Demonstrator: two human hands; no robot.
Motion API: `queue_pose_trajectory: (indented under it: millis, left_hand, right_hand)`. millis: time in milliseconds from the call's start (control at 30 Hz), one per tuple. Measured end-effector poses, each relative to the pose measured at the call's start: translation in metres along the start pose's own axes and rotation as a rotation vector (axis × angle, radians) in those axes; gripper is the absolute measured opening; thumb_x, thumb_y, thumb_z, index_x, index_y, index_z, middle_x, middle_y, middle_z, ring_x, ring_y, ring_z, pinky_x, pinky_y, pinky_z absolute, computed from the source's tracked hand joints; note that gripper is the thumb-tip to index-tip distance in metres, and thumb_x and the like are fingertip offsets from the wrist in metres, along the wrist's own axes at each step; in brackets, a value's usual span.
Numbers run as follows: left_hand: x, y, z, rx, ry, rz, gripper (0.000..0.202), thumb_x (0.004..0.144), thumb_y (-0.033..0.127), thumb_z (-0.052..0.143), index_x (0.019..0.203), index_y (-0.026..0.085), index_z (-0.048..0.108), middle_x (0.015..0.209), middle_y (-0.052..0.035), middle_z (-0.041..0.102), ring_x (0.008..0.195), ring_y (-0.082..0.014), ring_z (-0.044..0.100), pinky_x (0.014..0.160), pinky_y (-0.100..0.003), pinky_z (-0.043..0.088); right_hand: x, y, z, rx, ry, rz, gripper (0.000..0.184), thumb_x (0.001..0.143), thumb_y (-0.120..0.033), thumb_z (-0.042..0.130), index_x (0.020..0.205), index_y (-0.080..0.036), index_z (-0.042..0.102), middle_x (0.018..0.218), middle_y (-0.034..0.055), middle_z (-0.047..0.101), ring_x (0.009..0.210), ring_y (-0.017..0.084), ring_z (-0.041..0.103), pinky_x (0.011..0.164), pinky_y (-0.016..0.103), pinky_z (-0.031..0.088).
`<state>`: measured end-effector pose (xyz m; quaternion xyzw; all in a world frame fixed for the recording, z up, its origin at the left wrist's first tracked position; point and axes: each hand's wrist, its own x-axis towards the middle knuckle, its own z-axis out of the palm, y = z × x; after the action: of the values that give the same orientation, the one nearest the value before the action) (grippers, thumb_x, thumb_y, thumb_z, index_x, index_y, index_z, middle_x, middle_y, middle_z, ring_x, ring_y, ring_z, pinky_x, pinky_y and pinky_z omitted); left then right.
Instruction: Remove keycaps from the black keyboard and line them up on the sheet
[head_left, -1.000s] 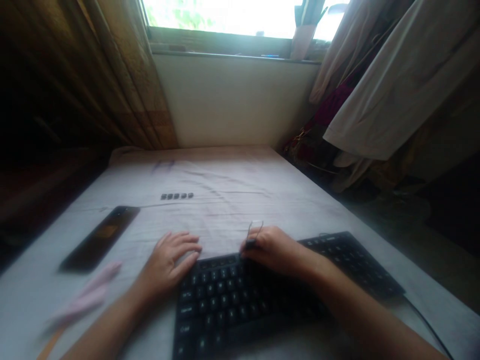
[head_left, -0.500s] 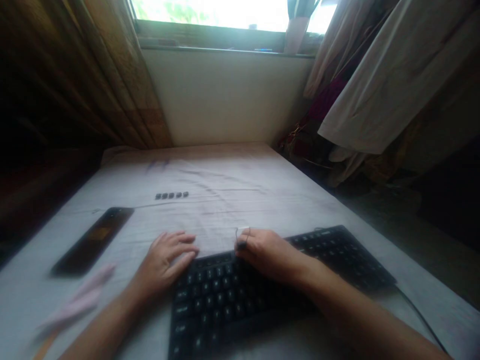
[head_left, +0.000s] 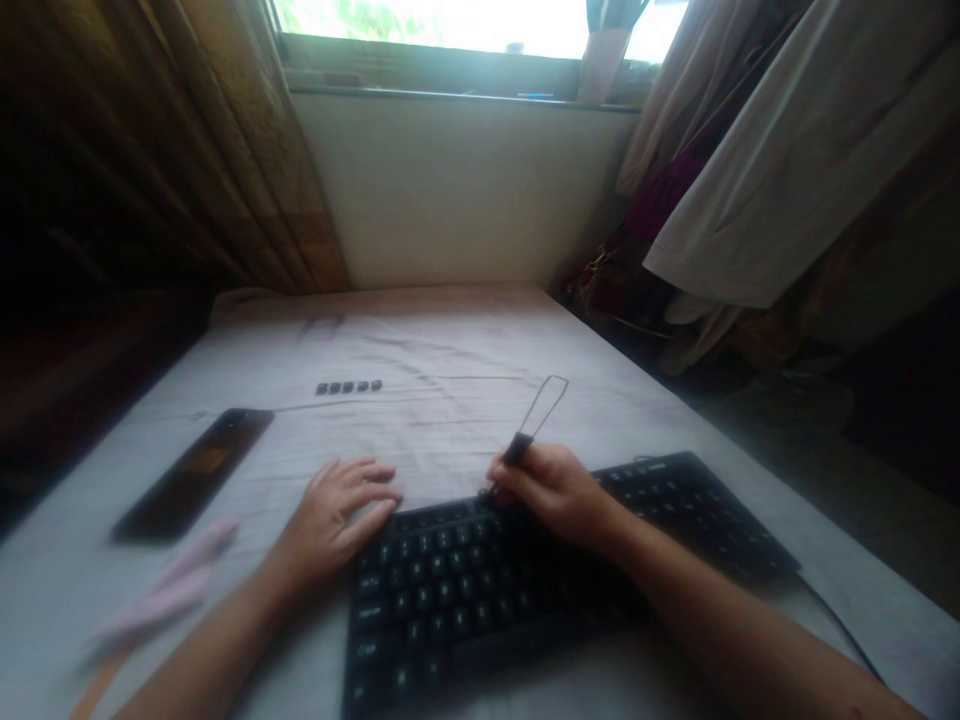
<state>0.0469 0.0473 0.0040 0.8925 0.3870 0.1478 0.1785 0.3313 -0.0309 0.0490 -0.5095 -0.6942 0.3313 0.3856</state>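
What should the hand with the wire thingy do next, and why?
Probably lower the wire keycap puller back onto a key in the top row of the keyboard. The right hand holds it lifted with its loop in the air, the left hand steadies the keyboard's corner, and five loose keycaps lie in a row.

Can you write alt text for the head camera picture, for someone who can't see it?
A right hand holds a wire keycap puller over a black keyboard; the left hand rests at its corner.
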Motion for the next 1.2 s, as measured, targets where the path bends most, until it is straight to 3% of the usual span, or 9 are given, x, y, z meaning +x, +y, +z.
queue_pose_trajectory:
  millis: [100,267,467,567,667,767,967,1067,1200]
  left_hand:
    - [0.000,0.000,0.000,-0.007,0.002,-0.005,0.028,0.089,0.042,0.047,0.099,0.032,0.071,0.120,-0.0036,0.067,0.121,-0.0298,0.052,0.106,-0.062,0.022]
    - [-0.001,0.010,-0.003,-0.034,0.055,-0.012,0.025,0.087,0.040,0.051,0.099,0.030,0.069,0.116,-0.0038,0.069,0.117,-0.0285,0.056,0.106,-0.062,0.023]
    - [-0.008,0.052,-0.006,-0.159,0.152,0.069,0.030,0.083,0.036,0.060,0.112,0.028,0.062,0.110,-0.0039,0.071,0.105,-0.0244,0.063,0.107,-0.055,0.028]
    - [-0.013,0.073,-0.005,-0.232,0.139,0.059,0.027,0.081,0.036,0.064,0.106,0.028,0.061,0.102,-0.0010,0.072,0.098,-0.0223,0.065,0.105,-0.049,0.033]
    - [-0.015,0.083,-0.004,-0.277,0.147,0.021,0.019,0.082,0.036,0.064,0.098,0.027,0.061,0.096,0.0004,0.071,0.093,-0.0207,0.064,0.092,-0.039,0.044]
    - [-0.016,0.086,-0.003,-0.331,0.158,-0.005,0.009,0.084,0.033,0.062,0.089,0.026,0.062,0.087,0.0016,0.070,0.083,-0.0178,0.064,0.079,-0.032,0.047]
    - [-0.014,0.086,-0.003,-0.429,0.104,-0.103,0.011,0.084,0.035,0.061,0.087,0.025,0.064,0.084,0.0018,0.070,0.081,-0.0168,0.065,0.077,-0.028,0.048]
    - [-0.012,0.084,-0.005,-0.450,0.063,-0.138,0.011,0.084,0.034,0.061,0.086,0.024,0.064,0.082,0.0022,0.070,0.079,-0.0165,0.066,0.074,-0.027,0.049]
    - [-0.010,0.075,-0.008,-0.432,0.095,-0.166,0.013,0.083,0.036,0.060,0.086,0.024,0.065,0.083,0.0011,0.070,0.079,-0.0174,0.066,0.074,-0.028,0.050]
  right_hand:
    - [0.000,-0.002,0.001,0.077,0.011,0.044,0.022,0.089,-0.033,0.052,0.076,-0.016,0.060,0.065,0.0015,0.063,0.061,0.014,0.062,0.062,0.027,0.051]
    - [0.000,-0.008,0.008,0.017,0.028,-0.013,0.020,0.089,-0.029,0.052,0.077,-0.016,0.061,0.066,0.0014,0.064,0.061,0.014,0.062,0.061,0.027,0.050]
    - [-0.003,-0.019,0.019,-0.020,0.064,-0.155,0.016,0.089,-0.024,0.052,0.080,-0.017,0.063,0.071,0.0015,0.066,0.066,0.014,0.062,0.064,0.026,0.050]
    - [-0.006,-0.026,0.027,0.011,0.077,-0.208,0.014,0.089,-0.023,0.053,0.082,-0.018,0.064,0.072,0.0009,0.067,0.066,0.013,0.063,0.064,0.024,0.050]
    - [-0.009,-0.032,0.034,0.049,0.065,-0.258,0.012,0.090,-0.020,0.052,0.084,-0.019,0.063,0.075,0.0011,0.069,0.067,0.012,0.064,0.065,0.022,0.051]
    - [-0.010,-0.034,0.038,0.055,0.081,-0.318,0.013,0.090,-0.017,0.052,0.085,-0.019,0.064,0.075,0.0015,0.068,0.068,0.012,0.063,0.066,0.023,0.051]
    - [-0.012,-0.028,0.039,-0.018,0.149,-0.374,0.014,0.090,-0.021,0.055,0.091,-0.019,0.068,0.076,0.0030,0.062,0.068,0.012,0.061,0.063,0.024,0.052]
    - [-0.014,-0.022,0.038,-0.108,0.159,-0.403,0.015,0.090,-0.023,0.055,0.097,-0.021,0.069,0.076,0.0025,0.062,0.065,0.012,0.061,0.059,0.022,0.051]
    - [-0.014,-0.016,0.035,-0.351,0.155,-0.473,0.021,0.091,-0.020,0.052,0.106,-0.019,0.067,0.081,0.0050,0.066,0.069,0.014,0.063,0.061,0.024,0.052]
